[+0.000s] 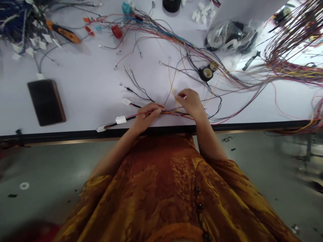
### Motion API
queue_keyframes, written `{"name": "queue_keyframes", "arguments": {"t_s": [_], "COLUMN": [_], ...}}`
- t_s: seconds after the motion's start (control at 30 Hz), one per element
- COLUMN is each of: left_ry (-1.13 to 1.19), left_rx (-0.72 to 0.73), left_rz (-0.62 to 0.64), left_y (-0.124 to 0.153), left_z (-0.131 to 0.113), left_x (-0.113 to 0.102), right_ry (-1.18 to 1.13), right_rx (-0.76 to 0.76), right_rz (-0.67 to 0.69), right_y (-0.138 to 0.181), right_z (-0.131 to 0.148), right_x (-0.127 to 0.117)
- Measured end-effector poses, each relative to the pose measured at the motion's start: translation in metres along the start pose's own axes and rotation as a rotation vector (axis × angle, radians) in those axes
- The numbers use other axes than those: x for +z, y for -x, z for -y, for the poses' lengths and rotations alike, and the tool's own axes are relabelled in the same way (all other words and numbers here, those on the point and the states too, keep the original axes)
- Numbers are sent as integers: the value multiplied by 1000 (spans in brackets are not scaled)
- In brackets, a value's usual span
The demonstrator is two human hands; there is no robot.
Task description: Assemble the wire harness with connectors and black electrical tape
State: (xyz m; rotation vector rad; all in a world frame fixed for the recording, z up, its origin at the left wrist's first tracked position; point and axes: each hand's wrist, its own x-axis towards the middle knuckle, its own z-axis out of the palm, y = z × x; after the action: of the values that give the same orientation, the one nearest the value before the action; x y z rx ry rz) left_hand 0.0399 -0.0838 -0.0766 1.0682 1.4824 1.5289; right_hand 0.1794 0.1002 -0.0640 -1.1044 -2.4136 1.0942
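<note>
Near the table's front edge, my left hand [147, 116] is closed round a bundle of wires [173, 112] in red, black and yellow. To its left the bundle ends in white connectors [121, 119] on black-sleeved leads, with thin black wires [137, 85] fanning out above. My right hand [189, 102] is pinched beside a yellow wire [170, 77] that rises from the bundle; a small white bit shows at its fingertips. Whether the yellow wire itself lies in that pinch is hard to make out.
A dark phone [46, 102] lies at the left, below an orange-handled tool [63, 32]. Tape rolls [206, 74] and a clear plastic bag [230, 37] sit beyond my right hand. Long loose wires [285, 69] run off to the right. A black strip [252, 127] edges the table.
</note>
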Motion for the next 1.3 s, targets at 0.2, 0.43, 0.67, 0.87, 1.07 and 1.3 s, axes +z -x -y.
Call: {"name": "queue_keyframes", "arguments": {"t_s": [0.2,0.43,0.67,0.87,1.07,1.3], "left_ry": [97,124,-20,-31,87,137], "left_rx": [-84,-180,-73,-56,-172,-157], "left_rz": [41,148,199,188,-76,-151], "left_y": [-26,-58,-63,-66,-59,-53], "left_z": [7,14,22,22,34,47], "left_x": [15,23,25,27,24,26], "right_ry": [-386,-624,-623,-518,-566,-495], "right_rx": [315,271,95,-50,143,58], "right_rz": [161,104,298,168,-135,-251], "right_y": [13,22,19,21,32,9], "right_z": [-14,-20,-26,-27,-44,-62], "right_x": [3,3,-1,9,21,-7]}}
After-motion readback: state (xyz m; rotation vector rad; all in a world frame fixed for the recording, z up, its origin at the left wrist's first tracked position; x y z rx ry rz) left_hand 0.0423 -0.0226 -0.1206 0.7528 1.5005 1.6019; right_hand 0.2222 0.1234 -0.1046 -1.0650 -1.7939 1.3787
